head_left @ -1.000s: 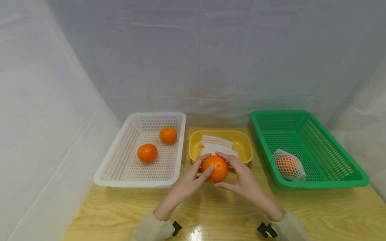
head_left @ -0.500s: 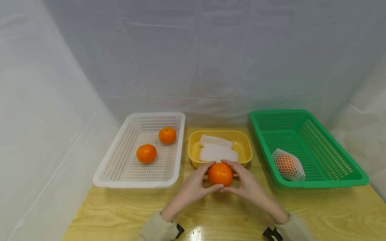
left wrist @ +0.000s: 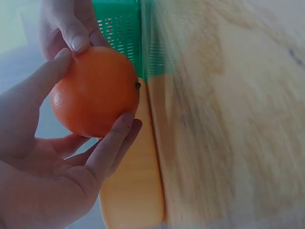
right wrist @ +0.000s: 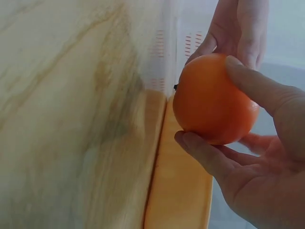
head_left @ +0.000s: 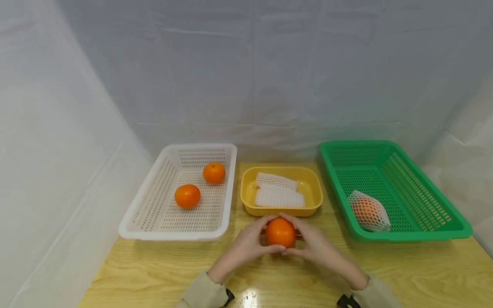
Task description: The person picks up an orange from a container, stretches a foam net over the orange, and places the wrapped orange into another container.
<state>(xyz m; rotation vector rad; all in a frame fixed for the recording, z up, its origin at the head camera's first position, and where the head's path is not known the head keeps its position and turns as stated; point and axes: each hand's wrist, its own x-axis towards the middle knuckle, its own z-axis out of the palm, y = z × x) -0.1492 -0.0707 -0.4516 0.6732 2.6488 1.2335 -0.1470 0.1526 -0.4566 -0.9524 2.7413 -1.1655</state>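
Observation:
Both hands hold one orange (head_left: 280,233) between them, just in front of the yellow basin in the head view. The left hand (head_left: 248,244) curls round its left side and the right hand (head_left: 317,244) round its right, with the thumbs close together on the near side. In the left wrist view a small dark stem end shows on the orange (left wrist: 97,93), and the left hand (left wrist: 57,176) grips it with thumb and fingers. The right hand (right wrist: 267,171) does likewise in the right wrist view. Inside the yellow basin (head_left: 283,211) lie white foam net sleeves (head_left: 279,196).
At left, a white basket (head_left: 173,234) holds two oranges (head_left: 187,196). A green basket (head_left: 404,235) at right holds an orange in a foam net (head_left: 367,211). All stand on a wooden table (head_left: 154,273) before pale sheeting (head_left: 246,85).
The hands have drawn the orange back and down from the yellow basin toward the person. The left thumb has slid from the orange's top to its near side, and the orange has turned.

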